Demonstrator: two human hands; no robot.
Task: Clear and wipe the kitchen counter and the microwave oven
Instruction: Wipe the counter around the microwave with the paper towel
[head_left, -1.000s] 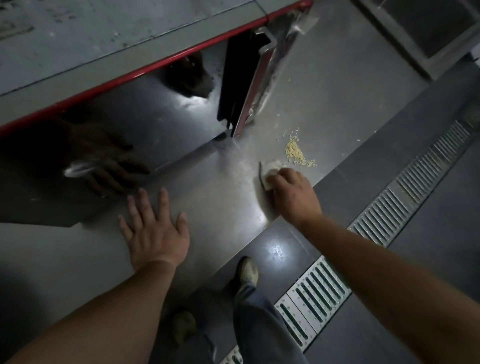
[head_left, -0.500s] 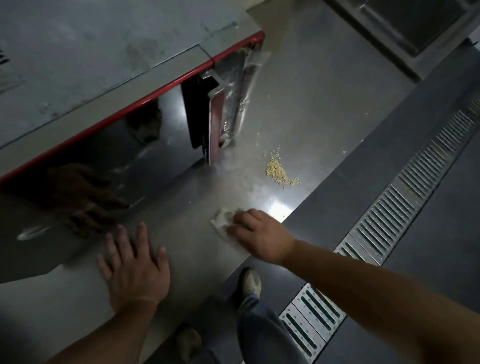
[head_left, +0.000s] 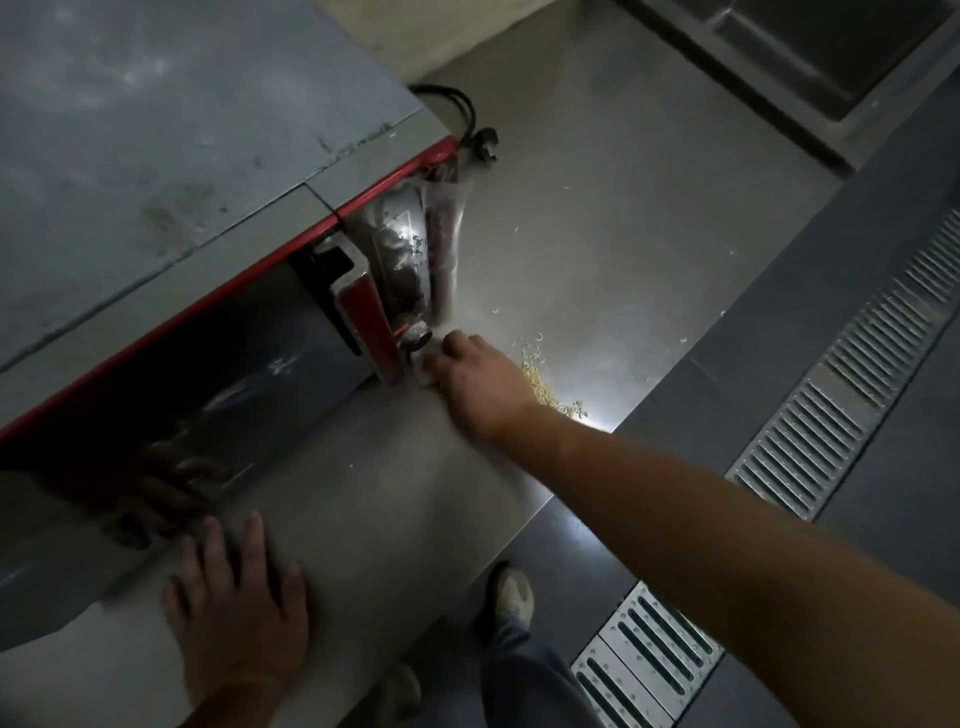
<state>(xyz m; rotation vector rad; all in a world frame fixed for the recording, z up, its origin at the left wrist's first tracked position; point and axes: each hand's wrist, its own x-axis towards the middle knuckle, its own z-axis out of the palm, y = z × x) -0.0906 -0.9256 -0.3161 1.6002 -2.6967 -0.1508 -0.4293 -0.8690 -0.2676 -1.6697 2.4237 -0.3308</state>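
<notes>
A grey microwave oven (head_left: 156, 156) with red trim stands on the steel counter (head_left: 597, 234). Its control panel (head_left: 410, 249) is wrapped in clear plastic, with a knob at the bottom. My right hand (head_left: 478, 379) is closed on a small white cloth (head_left: 423, 364) and presses it on the counter by the panel's lower corner. A pile of yellow crumbs (head_left: 545, 387) lies just right of that hand. My left hand (head_left: 234, 613) rests flat on the counter with fingers spread, in front of the dark glass door (head_left: 197, 384).
A black power cord and plug (head_left: 475, 130) lie behind the microwave. A sink (head_left: 831, 47) is sunk into the counter at the far right. Loose crumbs are scattered over the counter. Below are a dark floor, a metal drain grate (head_left: 857, 389) and my shoe (head_left: 511, 597).
My right hand has slid the cloth away from the counter's front edge up to the microwave's control panel corner, next to the crumbs. My left hand stays flat on the counter.
</notes>
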